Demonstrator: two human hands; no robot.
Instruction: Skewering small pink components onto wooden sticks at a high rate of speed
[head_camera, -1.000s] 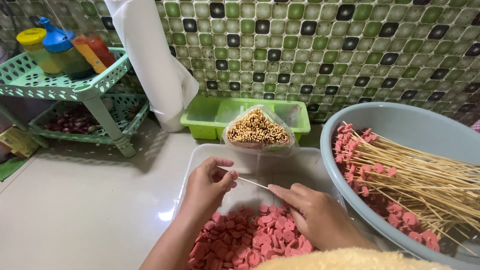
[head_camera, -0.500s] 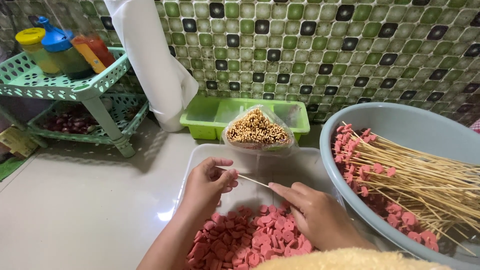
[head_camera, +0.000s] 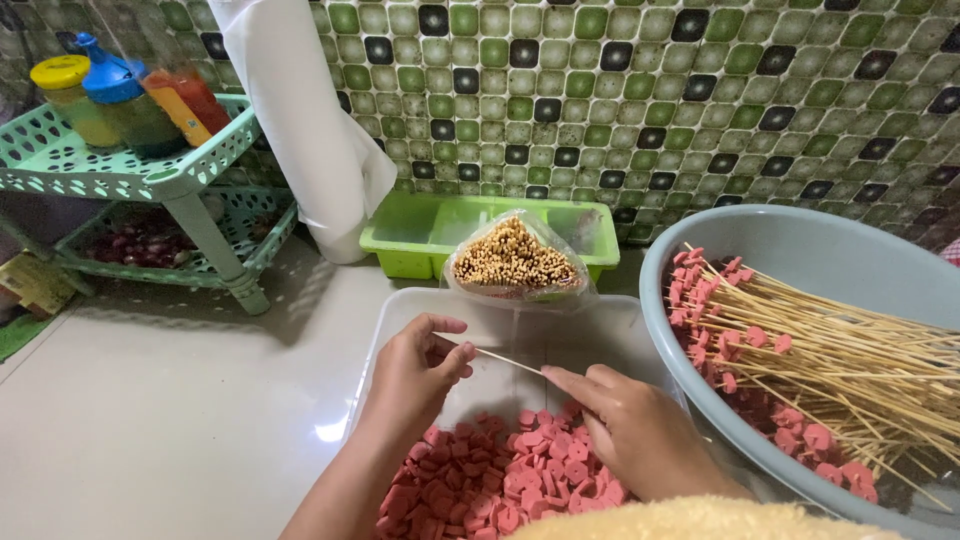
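From the head view, your left hand (head_camera: 415, 365) is curled with its fingertips pinched on the near end of a thin bamboo skewer (head_camera: 505, 359), and your right hand (head_camera: 640, 435) has its fingers closed on the other end, so the skewer runs between the 2 hands, just above a clear plastic tray (head_camera: 400, 320). Both hands hover over the tray's near half, which holds a heap of pink sausage slices (head_camera: 500, 480); the far half of the tray is bare.

At the tray's far edge, a clear bag of bamboo skewers (head_camera: 515, 258) stands with the stick ends facing you. Behind it a lime-green plastic bin (head_camera: 400, 235) sits against the green mosaic tile wall (head_camera: 650, 90).

To your right, a large grey basin (head_camera: 800, 245) touches the tray's side and holds many loaded skewers (head_camera: 830, 360), their pink slices bunched toward the left and near side.

To your left stands a mint-green 2-tier rack (head_camera: 150, 175) with bottles (head_camera: 110, 95) on its top tier. A white plastic bag (head_camera: 300, 110) hangs against the wall between rack and bin.
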